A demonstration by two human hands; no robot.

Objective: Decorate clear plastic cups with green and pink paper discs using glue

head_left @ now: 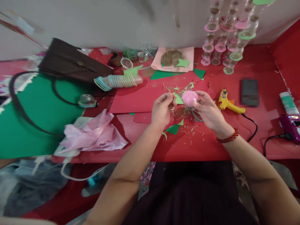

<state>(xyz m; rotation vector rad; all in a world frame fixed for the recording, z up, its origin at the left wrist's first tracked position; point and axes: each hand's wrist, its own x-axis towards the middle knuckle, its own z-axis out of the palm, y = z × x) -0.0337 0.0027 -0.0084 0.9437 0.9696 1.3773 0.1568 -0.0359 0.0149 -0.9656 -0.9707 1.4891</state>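
Observation:
My right hand (pixel 208 110) grips a shiny pink dome-shaped piece (pixel 190 98), its rounded side toward me. Close by on the left, my left hand (pixel 162 107) has thumb and fingers pinched together; whatever is in the pinch is too small to make out. Under both hands lie green paper scraps (pixel 173 129) and thin shavings on red sheets (pixel 138 98). A greenish ring-like strip (pixel 197 115) shows below the pink piece, partly hidden by my right hand. Right of that hand rests a yellow glue gun (pixel 231 104) with a black cord.
Stacked clear cups (pixel 119 82) lie left of the hands, near a pink plastic bag (pixel 96 134) and a dark brown handbag (pixel 70 62). At the back are a pink sheet with a brown clump (pixel 172 58) and standing towers of clear cups (pixel 231 47). A purple device (pixel 290 128) sits far right.

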